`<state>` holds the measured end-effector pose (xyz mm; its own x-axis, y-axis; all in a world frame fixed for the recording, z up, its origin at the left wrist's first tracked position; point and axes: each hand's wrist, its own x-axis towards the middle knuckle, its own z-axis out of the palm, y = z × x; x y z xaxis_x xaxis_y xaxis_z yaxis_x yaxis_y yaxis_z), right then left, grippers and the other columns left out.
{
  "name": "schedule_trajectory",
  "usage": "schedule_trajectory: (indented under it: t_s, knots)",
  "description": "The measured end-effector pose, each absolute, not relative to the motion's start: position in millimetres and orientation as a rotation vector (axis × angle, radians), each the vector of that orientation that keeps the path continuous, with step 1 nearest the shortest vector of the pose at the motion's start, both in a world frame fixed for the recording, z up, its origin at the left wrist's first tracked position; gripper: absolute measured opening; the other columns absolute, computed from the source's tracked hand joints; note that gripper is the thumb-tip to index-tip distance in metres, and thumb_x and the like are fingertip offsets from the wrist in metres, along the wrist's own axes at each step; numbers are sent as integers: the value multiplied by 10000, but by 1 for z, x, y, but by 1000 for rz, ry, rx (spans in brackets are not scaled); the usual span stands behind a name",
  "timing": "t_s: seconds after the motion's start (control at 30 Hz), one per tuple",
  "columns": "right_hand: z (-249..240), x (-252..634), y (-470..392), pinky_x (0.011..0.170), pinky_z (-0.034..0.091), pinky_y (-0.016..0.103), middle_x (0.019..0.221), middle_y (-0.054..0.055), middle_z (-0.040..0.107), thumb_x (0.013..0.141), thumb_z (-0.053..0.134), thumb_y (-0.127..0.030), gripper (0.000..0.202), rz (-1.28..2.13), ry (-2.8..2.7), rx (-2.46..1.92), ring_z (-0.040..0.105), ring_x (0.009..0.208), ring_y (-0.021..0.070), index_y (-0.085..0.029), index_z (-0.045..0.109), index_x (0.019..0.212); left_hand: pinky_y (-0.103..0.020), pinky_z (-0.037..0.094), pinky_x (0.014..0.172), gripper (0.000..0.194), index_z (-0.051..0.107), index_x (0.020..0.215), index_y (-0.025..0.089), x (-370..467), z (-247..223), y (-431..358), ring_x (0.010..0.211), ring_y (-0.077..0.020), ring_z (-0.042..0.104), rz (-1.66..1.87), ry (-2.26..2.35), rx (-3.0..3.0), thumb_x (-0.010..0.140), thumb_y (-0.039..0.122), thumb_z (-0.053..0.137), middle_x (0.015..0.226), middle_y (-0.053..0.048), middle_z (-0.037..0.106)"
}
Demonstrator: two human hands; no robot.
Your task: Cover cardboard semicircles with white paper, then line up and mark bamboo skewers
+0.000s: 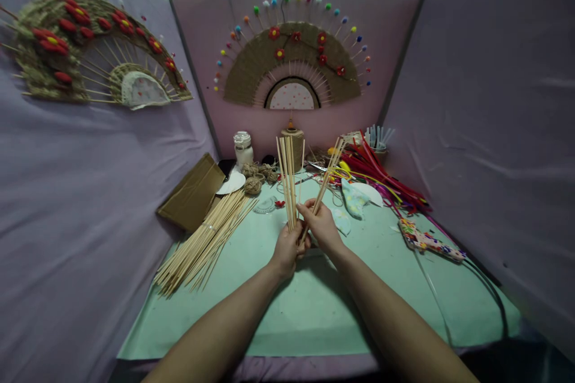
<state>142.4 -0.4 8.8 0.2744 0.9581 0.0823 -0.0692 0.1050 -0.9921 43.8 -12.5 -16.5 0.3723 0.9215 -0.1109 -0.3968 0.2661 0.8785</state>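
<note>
Above the middle of the table, my left hand (287, 248) is closed around a bundle of thin bamboo sticks (287, 176) that point upward. My right hand (321, 224) touches it from the right and grips a smaller bunch of sticks (329, 176), which leans to the right. A single stick stands between the two bunches. The lower ends of the sticks are hidden by my fingers. To the left, a large pile of the same sticks (206, 242) lies slanted on the pale green tabletop (269, 311).
A cardboard piece (193, 191) leans at the left. Twine balls (252, 185), a twine spool (294, 146) and a jar (243, 148) stand behind. Scissors (344, 173), red pipe cleaners (381, 173) and a patterned glue gun (429, 241) with its cable lie right. Decorated fans (242, 75) hang on the walls.
</note>
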Motion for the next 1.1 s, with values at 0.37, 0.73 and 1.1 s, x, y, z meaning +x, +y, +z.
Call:
schedule_trajectory:
  t_s: [0.37,0.73,1.1]
  knots:
    - [12,144,-1,439,399,253,555,-14,568,678,689,-497,333,959,-1020,-1201,513,492,139,-174,621,721,-164,76,319,538,450,778,188,45,-20,-12,285,-9,221,959,710,910,681,674,660,466,59,517]
    - [16,142,-4,507,393,245,558,-42,498,721,604,-474,280,788,-1050,-1232,471,548,132,-206,527,695,-145,118,311,568,432,757,190,44,-15,-12,292,-8,252,1016,709,841,636,681,691,471,83,484]
    - [22,142,-8,497,403,261,570,-33,554,692,668,-501,337,937,-1024,-1219,500,507,134,-181,612,784,-167,122,302,560,470,733,174,44,-19,-14,289,-14,245,900,657,959,694,716,605,487,31,555]
